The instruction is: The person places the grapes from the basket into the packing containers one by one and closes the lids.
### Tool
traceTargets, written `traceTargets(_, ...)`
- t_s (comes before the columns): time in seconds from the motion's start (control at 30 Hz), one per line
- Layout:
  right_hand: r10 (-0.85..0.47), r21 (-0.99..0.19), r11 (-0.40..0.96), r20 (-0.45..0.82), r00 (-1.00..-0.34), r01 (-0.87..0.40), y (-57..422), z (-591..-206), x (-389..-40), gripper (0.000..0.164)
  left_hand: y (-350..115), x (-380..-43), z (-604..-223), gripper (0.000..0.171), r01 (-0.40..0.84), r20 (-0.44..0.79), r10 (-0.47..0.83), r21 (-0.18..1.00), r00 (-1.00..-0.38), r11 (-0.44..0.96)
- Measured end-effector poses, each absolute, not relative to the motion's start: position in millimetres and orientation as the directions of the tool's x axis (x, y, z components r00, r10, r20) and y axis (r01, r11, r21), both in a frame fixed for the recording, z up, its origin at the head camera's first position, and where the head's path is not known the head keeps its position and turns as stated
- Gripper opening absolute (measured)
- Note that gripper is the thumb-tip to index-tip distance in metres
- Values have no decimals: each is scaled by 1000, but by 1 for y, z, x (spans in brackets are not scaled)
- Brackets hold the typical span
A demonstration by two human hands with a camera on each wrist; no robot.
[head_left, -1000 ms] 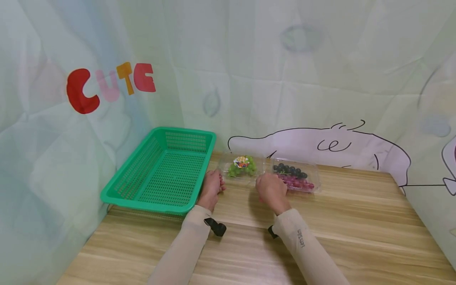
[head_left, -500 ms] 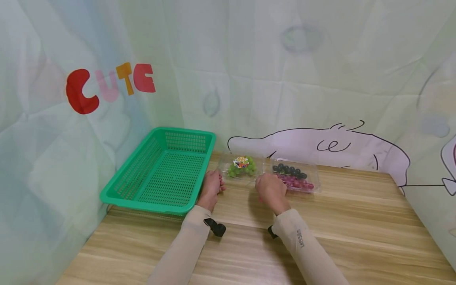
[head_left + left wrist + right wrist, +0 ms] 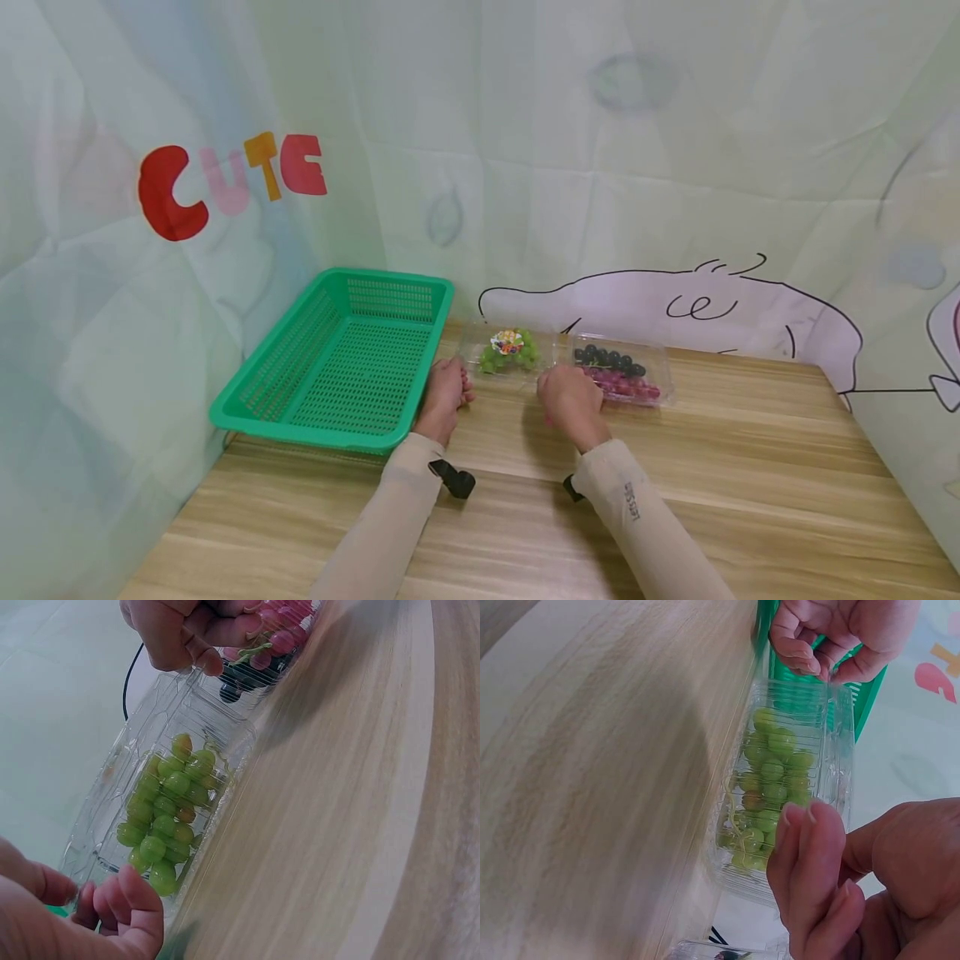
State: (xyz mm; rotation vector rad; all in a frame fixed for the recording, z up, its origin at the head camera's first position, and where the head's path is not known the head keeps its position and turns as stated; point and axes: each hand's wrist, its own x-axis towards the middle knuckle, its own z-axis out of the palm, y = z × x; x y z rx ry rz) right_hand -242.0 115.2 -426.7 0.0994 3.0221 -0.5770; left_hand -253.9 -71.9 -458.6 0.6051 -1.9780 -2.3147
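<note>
A clear plastic clamshell box (image 3: 217, 712) holds a bunch of green grapes (image 3: 169, 817); its lid carries a colourful fruit sticker (image 3: 507, 342). At the box's left end, my left hand (image 3: 446, 390) pinches the edge between thumb and fingers. My right hand (image 3: 572, 400) pinches the same edge near the right end, its other fingers curled. Just right of it lies a second clear box (image 3: 657, 362) with black grapes (image 3: 611, 358) and red grapes (image 3: 622, 384), partly covered by that hand in the head view.
A green plastic basket (image 3: 322, 432) stands at the left, close beside my left hand. Behind the boxes hangs a printed cloth backdrop (image 3: 540, 208), which also runs along both sides of the wooden table (image 3: 750, 467). A black wrist mount (image 3: 453, 479) shows on the left sleeve.
</note>
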Motion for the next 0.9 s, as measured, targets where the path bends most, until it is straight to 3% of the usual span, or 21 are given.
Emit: traceTargets(0.9, 110, -326, 935, -107, -988, 139, 111, -428, -247, 45, -73, -253, -458, 16, -222, -260, -272, 961, -926, -163)
